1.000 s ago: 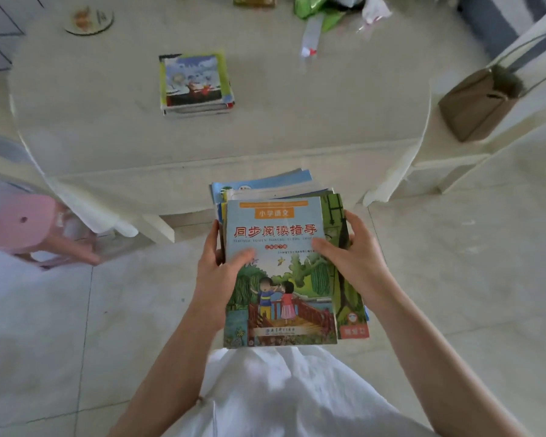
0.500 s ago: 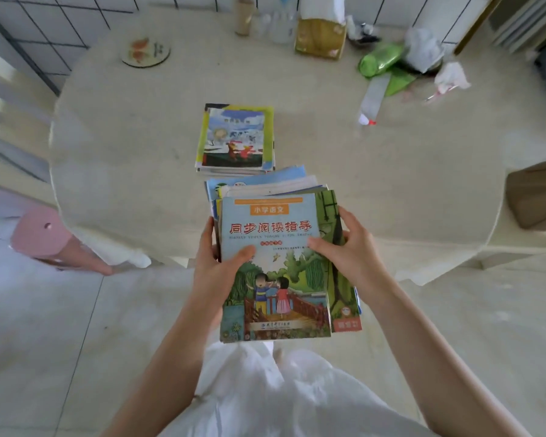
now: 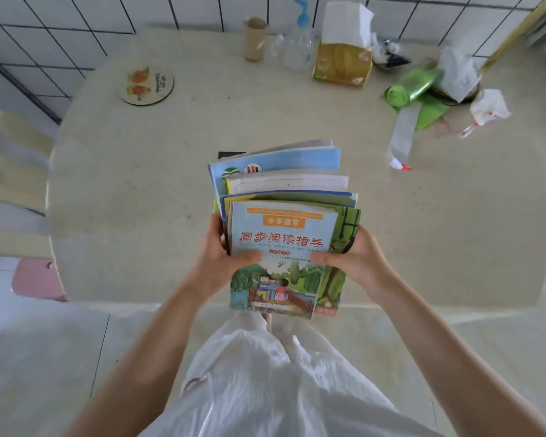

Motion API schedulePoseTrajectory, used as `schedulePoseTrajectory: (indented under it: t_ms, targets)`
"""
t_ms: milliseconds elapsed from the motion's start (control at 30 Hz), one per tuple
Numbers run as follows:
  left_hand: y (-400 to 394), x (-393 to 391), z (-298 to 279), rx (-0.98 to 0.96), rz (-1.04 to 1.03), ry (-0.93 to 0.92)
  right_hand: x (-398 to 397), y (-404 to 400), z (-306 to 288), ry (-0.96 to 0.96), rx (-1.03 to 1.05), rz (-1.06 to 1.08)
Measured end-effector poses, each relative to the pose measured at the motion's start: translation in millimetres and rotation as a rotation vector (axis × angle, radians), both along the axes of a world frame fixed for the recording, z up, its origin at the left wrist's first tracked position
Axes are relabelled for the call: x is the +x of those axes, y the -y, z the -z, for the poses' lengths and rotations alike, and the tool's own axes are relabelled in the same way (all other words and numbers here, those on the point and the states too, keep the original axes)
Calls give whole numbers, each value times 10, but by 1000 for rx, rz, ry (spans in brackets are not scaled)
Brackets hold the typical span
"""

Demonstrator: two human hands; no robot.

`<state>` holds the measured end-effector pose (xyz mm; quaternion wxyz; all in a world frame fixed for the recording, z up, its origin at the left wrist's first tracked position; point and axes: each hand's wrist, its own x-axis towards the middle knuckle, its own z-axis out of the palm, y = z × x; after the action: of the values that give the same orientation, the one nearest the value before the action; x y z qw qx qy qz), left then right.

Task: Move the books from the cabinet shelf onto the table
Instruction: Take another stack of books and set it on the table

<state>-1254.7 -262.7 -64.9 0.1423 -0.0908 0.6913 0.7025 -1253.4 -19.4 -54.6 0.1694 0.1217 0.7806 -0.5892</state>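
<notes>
over the pale table point(image 3: 158, 197), both hands point(image 3: 216, 264) point(image 3: 356, 263) clasp a stack of books point(image 3: 284, 234).

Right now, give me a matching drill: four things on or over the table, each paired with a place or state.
Things:
1. stack of books
2. round coaster
3. tissue box
4. green roll

Places/states:
A. far left of the table
B. lying on its side, far right
C. held in the left hand and right hand
D. upright at the far edge, white tissue sticking out

Pairs: 1-C, 2-A, 3-D, 4-B
</notes>
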Motion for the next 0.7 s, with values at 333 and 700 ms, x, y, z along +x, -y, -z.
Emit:
schedulePoseTrajectory:
  t_ms: [333, 700]
  targets:
    - [111, 164, 339, -361, -28, -250, 79, 26, 313, -345, 146, -17]
    - [166, 180, 560, -274, 29, -247, 62, -169, 536, -321, 259, -194]
